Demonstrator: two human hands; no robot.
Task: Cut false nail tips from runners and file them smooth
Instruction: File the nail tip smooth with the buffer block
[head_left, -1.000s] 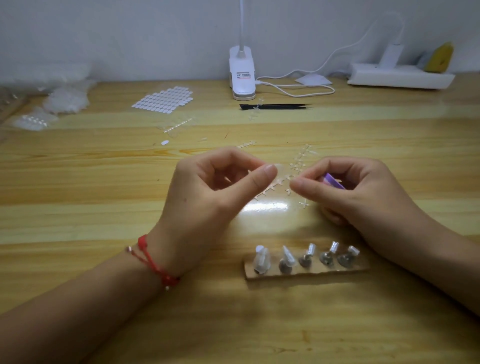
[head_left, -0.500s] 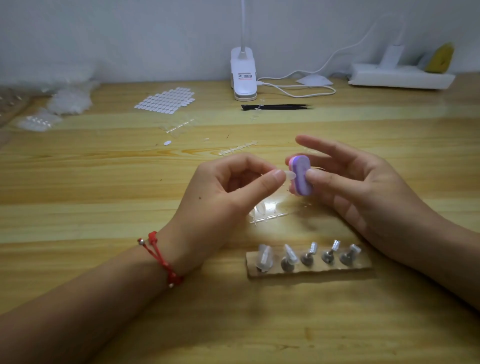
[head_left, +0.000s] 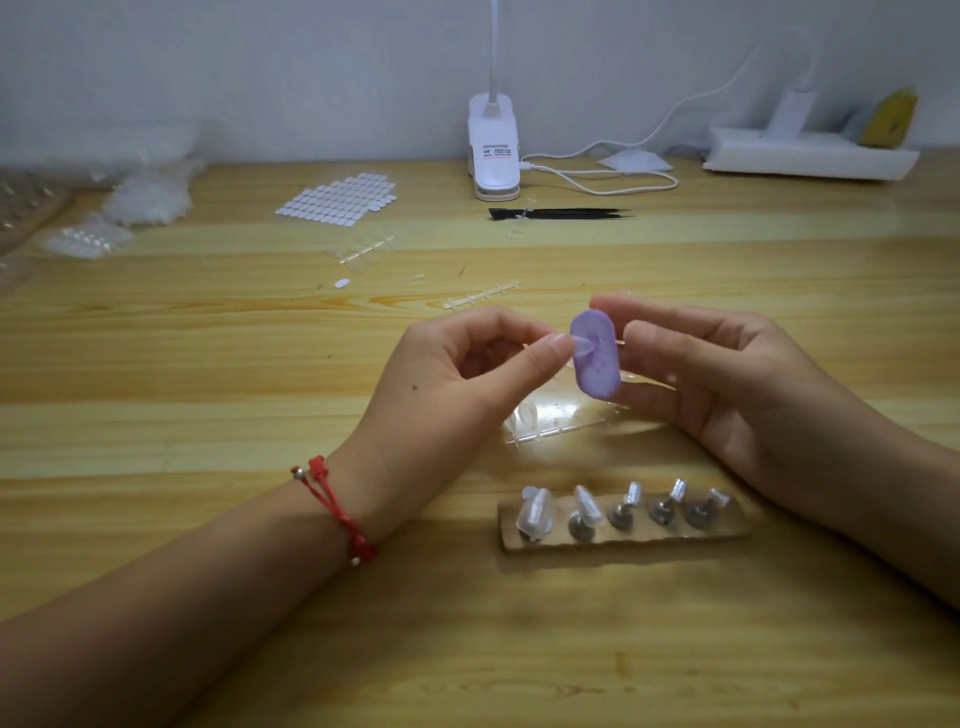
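Purple and oval, the small file (head_left: 595, 364) stands upright; against its face the left fingertips (head_left: 553, 349) pinch one clear nail tip (head_left: 584, 345), its end touching the abrasive; the left hand (head_left: 457, 374) is curled round that pinch, while the right hand (head_left: 727, 374) holds the file between thumb and forefinger, its other fingers loosely spread behind it. Filing, I judge, is the step in hand.

Just below the file a clear runner (head_left: 561, 423) lies on the wooden table (head_left: 208, 649); a few tips may be attached at its left end, though glare blurs it. Nearer the person than the file sits a cardboard strip (head_left: 727, 530) with five pegs; two carry clear tips and three do not, so by my reckoning at least three tips are left to cut and smooth.

Beyond the file lie a stripped runner (head_left: 483, 297), another runner with tips (head_left: 363, 249), black tweezers (head_left: 561, 213) and a white sheet of tabs (head_left: 337, 200).
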